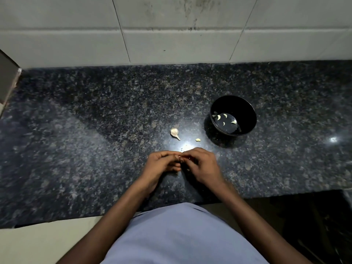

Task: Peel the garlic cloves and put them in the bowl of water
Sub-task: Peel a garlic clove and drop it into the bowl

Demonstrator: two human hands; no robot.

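My left hand (163, 163) and my right hand (200, 164) meet fingertip to fingertip over the dark granite counter (95, 130), pinching a small garlic clove (180, 158) that is mostly hidden between the fingers. Beyond the hands lies the remainder of a garlic bulb (174, 132) with its stem, and a small loose clove (198, 139) to its right. A black bowl (247, 113) with water stands at the right, holding several peeled cloves (219, 117).
A tiled wall (171, 35) runs along the back of the counter. A grey object (8, 77) stands at the far left edge. The counter's front edge is near my body; a dark gap (304, 216) opens at lower right.
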